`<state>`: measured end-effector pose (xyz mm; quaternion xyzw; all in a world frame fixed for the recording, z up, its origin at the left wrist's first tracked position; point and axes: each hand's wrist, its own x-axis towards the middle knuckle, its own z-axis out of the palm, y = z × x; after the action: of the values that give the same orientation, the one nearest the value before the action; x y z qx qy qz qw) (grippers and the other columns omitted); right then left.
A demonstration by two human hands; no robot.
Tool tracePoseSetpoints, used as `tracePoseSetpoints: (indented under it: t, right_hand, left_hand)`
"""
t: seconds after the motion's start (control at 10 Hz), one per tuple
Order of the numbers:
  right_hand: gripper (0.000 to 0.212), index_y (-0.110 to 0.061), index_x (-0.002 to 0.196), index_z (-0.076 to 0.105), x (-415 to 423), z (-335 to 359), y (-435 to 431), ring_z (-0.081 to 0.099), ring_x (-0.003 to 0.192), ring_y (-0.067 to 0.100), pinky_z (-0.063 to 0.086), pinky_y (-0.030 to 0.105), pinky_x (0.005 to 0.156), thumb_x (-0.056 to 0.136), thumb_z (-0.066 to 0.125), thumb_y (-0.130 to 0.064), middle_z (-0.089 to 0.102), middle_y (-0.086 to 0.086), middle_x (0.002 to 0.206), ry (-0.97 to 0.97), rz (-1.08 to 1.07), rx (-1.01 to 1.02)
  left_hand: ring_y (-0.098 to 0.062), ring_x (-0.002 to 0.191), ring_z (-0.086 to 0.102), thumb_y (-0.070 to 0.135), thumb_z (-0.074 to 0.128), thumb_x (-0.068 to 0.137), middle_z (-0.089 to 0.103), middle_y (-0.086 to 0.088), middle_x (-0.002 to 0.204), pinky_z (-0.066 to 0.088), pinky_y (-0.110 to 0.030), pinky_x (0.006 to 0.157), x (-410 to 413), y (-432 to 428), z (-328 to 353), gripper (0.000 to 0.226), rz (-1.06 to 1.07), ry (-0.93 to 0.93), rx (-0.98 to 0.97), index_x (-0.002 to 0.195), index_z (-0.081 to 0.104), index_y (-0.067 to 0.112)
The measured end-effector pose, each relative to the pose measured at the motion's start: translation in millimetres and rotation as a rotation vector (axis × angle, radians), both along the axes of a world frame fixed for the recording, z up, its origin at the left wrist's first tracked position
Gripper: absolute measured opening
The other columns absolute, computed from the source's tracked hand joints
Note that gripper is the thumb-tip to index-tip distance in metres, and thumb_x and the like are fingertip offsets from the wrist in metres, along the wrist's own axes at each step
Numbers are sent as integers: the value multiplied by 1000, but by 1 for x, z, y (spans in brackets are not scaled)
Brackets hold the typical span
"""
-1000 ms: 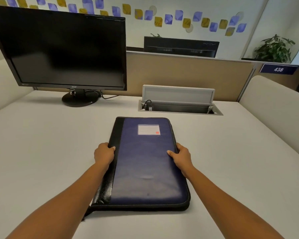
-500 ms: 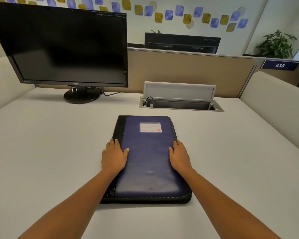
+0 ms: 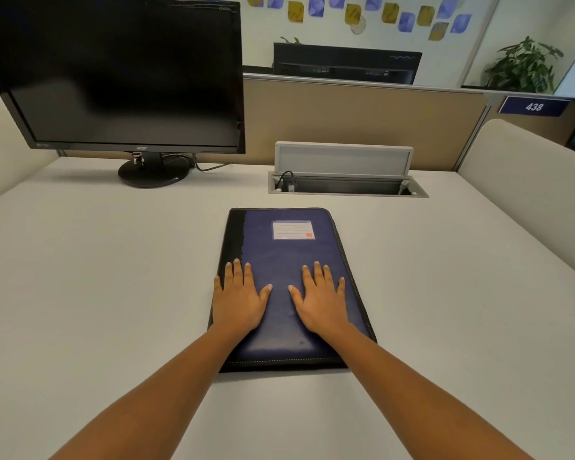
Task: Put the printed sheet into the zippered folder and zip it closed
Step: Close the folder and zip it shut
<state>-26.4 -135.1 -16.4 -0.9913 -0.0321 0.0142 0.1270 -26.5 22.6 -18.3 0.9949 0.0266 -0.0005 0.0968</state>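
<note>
Zippered folder (image 3: 289,254) lies closed, flat on the desk (image 3: 80,293) under your palms: left hand (image 3: 238,302) and right hand (image 3: 321,302) rest on its near half, fingers straight and spread, thumbs apart, tips short of its label (image 3: 292,230) — monitor (image 3: 120,71) beyond

both hands (image 3: 279,302) on folder (image 3: 289,250), monitor (image 3: 120,78) behind left

The zippered folder (image 3: 289,257) lies flat and closed on the desk (image 3: 97,277). Blue cover, black left strip, white lined label (image 3: 292,230).
</note>
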Motion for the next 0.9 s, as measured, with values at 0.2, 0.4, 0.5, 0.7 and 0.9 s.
tracePoseSetpoints:
  t: [0.2, 0.4, 0.5, 0.7, 0.9]
  right_hand:
    - [62, -21, 145, 5, 4, -3, 0, -2, 144, 25, -3, 50, 115, 93, 20, -53, 3, 7, 157, -10, -12, -21]
    - [62, -22, 145, 7, 13, -4, 2, -1, 144, 25, -3, 49, 115, 93, 20, -53, 4, 6, 157, -24, -38, -22]
    - [62, -22, 145, 7, 16, -4, 2, 0, 144, 25, -3, 49, 115, 93, 21, -52, 5, 6, 157, -28, -44, -22]
    - [62, -21, 145, 7, 18, -3, 3, -1, 144, 25, -3, 50, 115, 93, 21, -53, 5, 7, 157, -14, -43, -28]
    - [58, -17, 145, 5, 18, 2, 6, -2, 144, 23, -3, 48, 115, 96, 19, -45, 3, 6, 157, 13, -13, -17]
  left_hand:
    - [-29, 144, -1, 56, 18, 93, 0, -11, 157, 1, -43, 116, 2, 0, -1, 71, -16, -19, -1, 147, 0, 13]
    - [-29, 144, 0, 56, 17, 92, 2, -11, 157, 0, -43, 116, 14, 0, -1, 71, -27, -25, 13, 146, 1, 13]
    - [-29, 144, 1, 56, 18, 92, 3, -11, 157, 1, -43, 116, 18, 0, -2, 71, -30, -32, 9, 146, 2, 13]
    - [-29, 144, 0, 55, 19, 93, 3, -12, 156, 1, -40, 116, 19, 1, -3, 70, -41, -35, -11, 146, 3, 13]
    - [-24, 144, 2, 45, 17, 97, 6, -10, 156, 0, -35, 116, 17, -4, -3, 61, -143, -25, -33, 146, 6, 10]
